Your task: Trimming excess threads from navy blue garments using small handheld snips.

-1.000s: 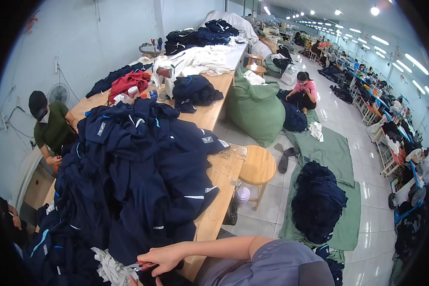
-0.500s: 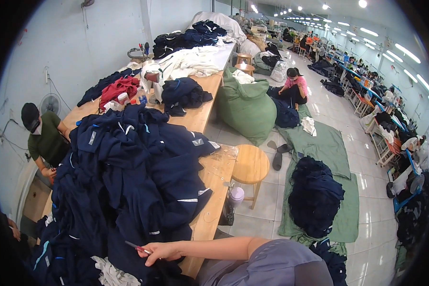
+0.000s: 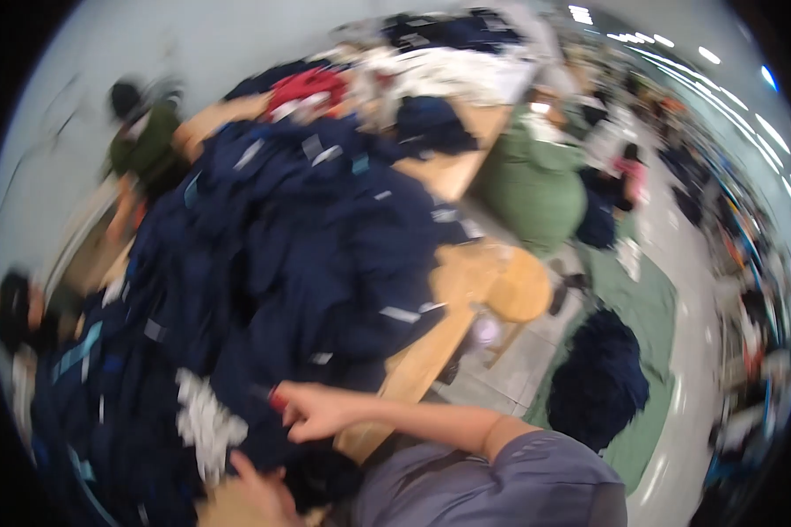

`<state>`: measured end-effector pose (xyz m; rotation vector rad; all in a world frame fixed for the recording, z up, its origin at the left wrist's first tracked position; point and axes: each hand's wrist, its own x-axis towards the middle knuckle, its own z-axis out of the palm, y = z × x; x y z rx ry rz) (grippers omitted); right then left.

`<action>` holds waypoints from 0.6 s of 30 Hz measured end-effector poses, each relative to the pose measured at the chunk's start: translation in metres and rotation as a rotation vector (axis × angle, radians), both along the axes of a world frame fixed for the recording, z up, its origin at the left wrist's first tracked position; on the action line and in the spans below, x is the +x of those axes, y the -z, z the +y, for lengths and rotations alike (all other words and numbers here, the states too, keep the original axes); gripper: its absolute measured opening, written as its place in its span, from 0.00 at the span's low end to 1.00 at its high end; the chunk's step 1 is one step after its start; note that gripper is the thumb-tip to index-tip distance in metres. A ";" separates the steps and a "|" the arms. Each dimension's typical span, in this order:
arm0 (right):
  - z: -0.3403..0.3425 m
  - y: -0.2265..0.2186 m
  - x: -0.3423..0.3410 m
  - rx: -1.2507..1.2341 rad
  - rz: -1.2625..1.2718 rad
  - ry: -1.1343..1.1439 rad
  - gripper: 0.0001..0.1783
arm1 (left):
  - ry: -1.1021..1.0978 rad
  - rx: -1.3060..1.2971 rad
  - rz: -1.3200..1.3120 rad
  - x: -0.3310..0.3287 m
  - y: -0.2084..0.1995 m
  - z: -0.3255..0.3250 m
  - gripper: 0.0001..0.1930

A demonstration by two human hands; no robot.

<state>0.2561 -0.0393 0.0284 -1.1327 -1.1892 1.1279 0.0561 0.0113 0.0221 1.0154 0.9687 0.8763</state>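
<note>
My right hand [image 3: 315,413] reaches in from the right over the navy garments, fingers closed around small thread snips [image 3: 277,400]. Their handle is red, and the dark tip is smeared by motion. My left hand [image 3: 259,492] shows at the lower edge with a finger stretched out. It is blurred and partly cut off, and I see nothing held in it. A crumpled white cloth [image 3: 206,426] lies just beyond it. Around both hands spreads a large heap of navy garments [image 3: 299,246] with white tags and light blue strips.
The wooden table [image 3: 413,369] edge runs along the right of the heap. Beside it stand a round wooden stool [image 3: 518,285] and a stuffed green sack [image 3: 536,189]. A navy pile [image 3: 598,378] rests on green cloth on the floor. Co-workers are at the left and far right.
The view has swung, so the scene sits farther right and is blurred. My left hand has come into view at the bottom. My right hand still holds the snips.
</note>
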 end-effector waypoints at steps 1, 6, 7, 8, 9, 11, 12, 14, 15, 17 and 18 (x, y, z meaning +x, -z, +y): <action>-0.005 -0.005 0.005 -0.036 -0.185 0.054 0.25 | -0.064 -0.060 -0.033 0.015 -0.009 -0.005 0.26; -0.007 0.011 0.012 -0.108 -0.332 0.249 0.16 | -0.176 -0.155 -0.301 0.025 0.001 -0.001 0.16; -0.007 0.016 0.013 -0.118 -0.205 0.224 0.15 | -0.153 -0.114 -0.324 0.026 -0.004 -0.003 0.17; -0.008 0.020 0.013 -0.120 -0.002 0.144 0.13 | -0.140 -0.117 -0.357 0.022 -0.008 -0.004 0.17; -0.009 0.026 0.018 -0.131 0.196 0.081 0.11 | -0.106 -0.119 -0.401 0.017 -0.007 -0.003 0.17; -0.011 0.040 0.030 -0.273 0.559 -0.130 0.11 | -0.096 -0.161 -0.449 0.010 -0.009 -0.002 0.17; -0.011 0.032 0.022 -0.355 0.817 -0.030 0.11 | -0.119 -0.158 -0.451 0.006 -0.006 -0.003 0.17; -0.003 0.052 0.021 -0.394 0.726 0.049 0.11 | -0.077 -0.370 -0.631 0.002 0.002 -0.003 0.19; 0.001 0.057 0.020 -0.439 0.599 0.142 0.12 | -0.083 -0.367 -0.637 0.004 0.001 -0.004 0.19; 0.009 0.068 0.020 -0.303 0.124 0.321 0.12 | -0.098 -0.329 -0.620 0.010 -0.006 -0.008 0.20; 0.011 0.068 0.020 -0.154 -0.347 0.489 0.13 | -0.072 -0.294 -0.632 0.009 -0.005 -0.009 0.21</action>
